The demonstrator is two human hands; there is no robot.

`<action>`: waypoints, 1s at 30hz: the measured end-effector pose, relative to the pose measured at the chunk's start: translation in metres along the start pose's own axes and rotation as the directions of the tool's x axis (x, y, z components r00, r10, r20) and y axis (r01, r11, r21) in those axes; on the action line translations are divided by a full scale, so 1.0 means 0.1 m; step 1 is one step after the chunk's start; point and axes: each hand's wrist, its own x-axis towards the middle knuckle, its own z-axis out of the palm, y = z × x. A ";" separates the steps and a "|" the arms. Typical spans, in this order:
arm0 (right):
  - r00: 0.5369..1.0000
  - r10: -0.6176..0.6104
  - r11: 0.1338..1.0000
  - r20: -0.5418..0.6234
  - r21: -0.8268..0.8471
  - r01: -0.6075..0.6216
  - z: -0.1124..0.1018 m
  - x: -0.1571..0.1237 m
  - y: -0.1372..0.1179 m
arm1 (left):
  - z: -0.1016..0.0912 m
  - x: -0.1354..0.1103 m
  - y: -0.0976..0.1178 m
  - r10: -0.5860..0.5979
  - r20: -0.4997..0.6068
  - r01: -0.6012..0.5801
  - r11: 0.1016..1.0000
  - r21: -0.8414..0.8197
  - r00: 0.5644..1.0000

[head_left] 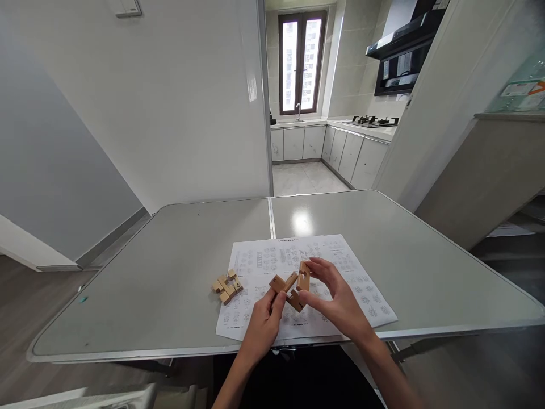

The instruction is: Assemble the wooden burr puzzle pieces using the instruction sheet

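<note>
My left hand [263,319] is closed on a cluster of interlocked wooden puzzle pieces [281,284], gripping it at the near left side. Between the thumb and fingers of my right hand [336,295] is a notched wooden puzzle piece [303,276], held upright against or very close to the right side of the cluster. Whether the two touch I cannot tell. Another notched block [296,301] juts from the cluster's lower right. Beneath both hands lies a printed instruction sheet [366,284] with rows of small diagrams.
Several loose wooden puzzle pieces [227,288] lie bunched at the sheet's left edge. The grey folding table [149,284] has a metal rim and a centre seam. A small green bit [83,299] sits near its left edge. Beyond stand a white wall and a kitchen doorway.
</note>
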 end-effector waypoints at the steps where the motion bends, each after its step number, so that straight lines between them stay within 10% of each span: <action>1: 1.000 0.002 1.000 0.013 0.007 -0.002 0.01 0.00 -0.01 | 0.00 0.00 0.02 0.008 0.003 -0.008 1.000 0.012 1.000; 17: 0.950 0.137 0.968 0.282 0.168 -0.189 -0.02 0.03 -0.01 | -0.01 -0.02 0.17 0.118 0.145 -0.119 0.993 0.003 0.982; 30: 0.949 0.152 0.935 0.275 0.273 -0.228 0.18 -0.02 0.00 | 0.01 -0.05 0.17 -0.020 0.018 0.023 0.983 -0.181 1.000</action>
